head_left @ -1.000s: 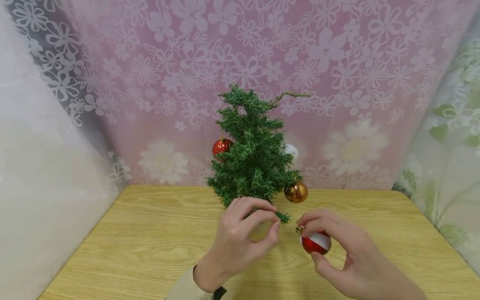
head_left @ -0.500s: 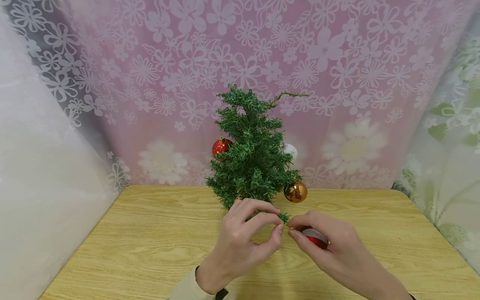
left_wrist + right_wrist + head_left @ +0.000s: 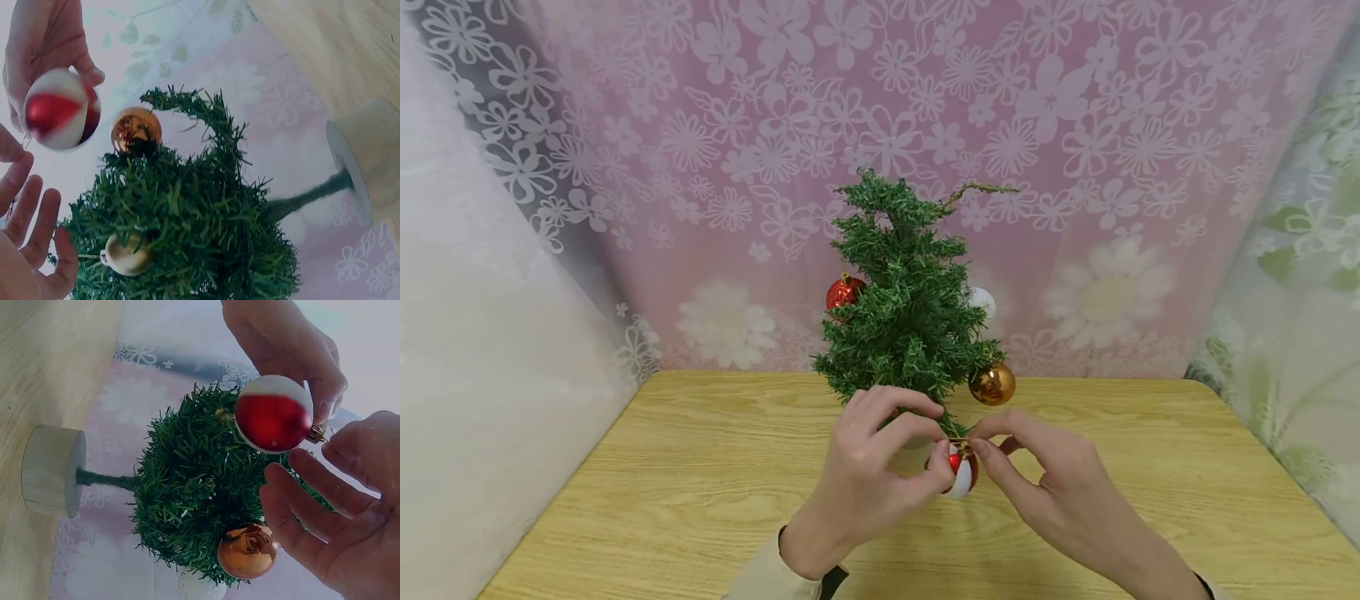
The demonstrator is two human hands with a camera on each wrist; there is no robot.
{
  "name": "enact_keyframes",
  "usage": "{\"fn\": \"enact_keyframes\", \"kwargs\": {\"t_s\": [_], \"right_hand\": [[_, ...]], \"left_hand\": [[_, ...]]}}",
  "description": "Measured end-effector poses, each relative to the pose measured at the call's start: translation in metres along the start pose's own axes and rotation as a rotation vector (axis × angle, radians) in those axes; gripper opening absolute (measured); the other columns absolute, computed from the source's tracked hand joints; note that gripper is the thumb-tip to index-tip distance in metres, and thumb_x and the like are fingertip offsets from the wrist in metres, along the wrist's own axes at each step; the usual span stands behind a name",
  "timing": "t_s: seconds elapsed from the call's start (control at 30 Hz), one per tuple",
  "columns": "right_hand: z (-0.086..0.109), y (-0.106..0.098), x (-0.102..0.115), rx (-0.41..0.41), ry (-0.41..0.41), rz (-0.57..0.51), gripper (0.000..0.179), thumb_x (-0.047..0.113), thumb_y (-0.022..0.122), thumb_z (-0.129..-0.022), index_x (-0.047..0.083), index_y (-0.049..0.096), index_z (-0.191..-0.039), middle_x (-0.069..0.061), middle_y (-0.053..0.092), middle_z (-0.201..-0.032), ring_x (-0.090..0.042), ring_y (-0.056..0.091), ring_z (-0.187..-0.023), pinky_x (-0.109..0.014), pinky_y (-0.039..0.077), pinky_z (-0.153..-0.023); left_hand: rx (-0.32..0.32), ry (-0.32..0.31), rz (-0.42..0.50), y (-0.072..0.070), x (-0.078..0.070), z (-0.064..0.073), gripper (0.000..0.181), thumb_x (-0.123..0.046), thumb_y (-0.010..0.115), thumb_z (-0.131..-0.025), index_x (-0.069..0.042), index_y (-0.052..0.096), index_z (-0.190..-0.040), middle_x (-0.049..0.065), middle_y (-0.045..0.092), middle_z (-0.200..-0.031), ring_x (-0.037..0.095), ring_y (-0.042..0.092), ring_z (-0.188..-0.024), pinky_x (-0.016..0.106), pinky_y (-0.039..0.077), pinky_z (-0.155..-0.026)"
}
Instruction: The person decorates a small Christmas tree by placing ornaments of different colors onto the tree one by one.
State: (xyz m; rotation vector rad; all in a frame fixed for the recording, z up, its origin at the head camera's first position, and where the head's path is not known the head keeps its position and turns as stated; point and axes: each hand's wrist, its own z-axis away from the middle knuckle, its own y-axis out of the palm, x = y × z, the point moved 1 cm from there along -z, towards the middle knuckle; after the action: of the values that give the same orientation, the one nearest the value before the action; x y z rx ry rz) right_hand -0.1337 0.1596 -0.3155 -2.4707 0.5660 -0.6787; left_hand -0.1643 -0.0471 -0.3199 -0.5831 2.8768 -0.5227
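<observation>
A red-and-white Christmas bauble (image 3: 961, 481) hangs between my two hands, below the tips of the fingers. Its gold cap (image 3: 317, 433) shows in the right wrist view. A thin gold string (image 3: 957, 439) runs between the fingertips. My left hand (image 3: 872, 475) pinches one end of it with thumb and index finger, partly covering the bauble. On the other side, my right hand (image 3: 1067, 492) pinches the string close to the cap, its other fingers loosely bent. Just behind the fingertips is a low branch of the small green Christmas tree (image 3: 910, 308); whether the string touches it is hidden.
On the tree hang a red bauble (image 3: 845, 293), a white bauble (image 3: 982, 304), a shiny copper-gold bauble (image 3: 992, 384) and a matte gold bauble (image 3: 128, 255). The tree's round wooden base (image 3: 53, 472) stands on the wooden table (image 3: 700, 467). Floral curtains surround the table.
My right hand has brought the bauble left to my left hand and changed from holding the ball to pinching its string. The bauble now hangs under the fingertips.
</observation>
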Motion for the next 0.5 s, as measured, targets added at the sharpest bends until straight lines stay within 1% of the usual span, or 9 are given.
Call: {"fn": "enact_keyframes", "kwargs": {"t_s": [0.07,0.17,0.27,0.4,0.5], "right_hand": [[-0.002,0.002,-0.001,-0.002,-0.003,-0.002,0.034,-0.007,0.073,-0.087,0.02,0.068,-0.107,0.008,0.072,-0.096,0.0,0.068,-0.078,-0.012,0.053,-0.075],[-0.006,0.004,-0.001,0.001,0.001,-0.001,0.03,-0.006,0.072,-0.089,0.019,0.068,-0.104,0.008,0.072,-0.094,0.001,0.067,-0.076,-0.011,0.053,-0.073],[-0.01,0.005,-0.001,-0.003,-0.005,-0.002,0.026,-0.004,0.071,-0.091,0.018,0.067,-0.103,0.008,0.071,-0.092,0.002,0.066,-0.074,-0.011,0.053,-0.073],[-0.018,0.006,-0.001,-0.001,0.019,0.005,0.026,-0.004,0.071,-0.091,0.018,0.067,-0.104,0.01,0.071,-0.091,0.003,0.065,-0.073,-0.013,0.053,-0.072],[-0.025,0.007,0.001,-0.02,0.044,-0.005,0.022,-0.002,0.07,-0.093,0.017,0.068,-0.105,0.008,0.073,-0.092,0.0,0.068,-0.077,-0.013,0.052,-0.065]], "left_hand": [[0.003,-0.001,-0.014,-0.002,0.002,0.0,0.012,-0.007,0.074,-0.081,-0.018,0.07,-0.084,-0.002,0.071,-0.101,0.013,0.064,-0.087,0.025,0.045,-0.074],[0.013,-0.003,-0.042,-0.005,0.005,-0.001,0.01,-0.008,0.073,-0.082,-0.018,0.071,-0.085,-0.002,0.07,-0.101,0.013,0.064,-0.087,0.027,0.044,-0.073],[0.009,-0.001,-0.068,-0.007,0.007,-0.002,0.008,-0.009,0.071,-0.084,-0.017,0.07,-0.083,-0.001,0.07,-0.1,0.014,0.064,-0.086,0.028,0.045,-0.071],[-0.024,0.003,-0.088,-0.01,0.011,-0.007,0.007,-0.012,0.067,-0.089,-0.014,0.071,-0.083,0.002,0.071,-0.099,0.017,0.065,-0.088,0.032,0.046,-0.071],[-0.047,-0.022,-0.093,-0.013,0.013,-0.012,0.009,-0.014,0.067,-0.092,-0.012,0.073,-0.085,0.004,0.071,-0.101,0.019,0.065,-0.09,0.033,0.047,-0.075]]}}
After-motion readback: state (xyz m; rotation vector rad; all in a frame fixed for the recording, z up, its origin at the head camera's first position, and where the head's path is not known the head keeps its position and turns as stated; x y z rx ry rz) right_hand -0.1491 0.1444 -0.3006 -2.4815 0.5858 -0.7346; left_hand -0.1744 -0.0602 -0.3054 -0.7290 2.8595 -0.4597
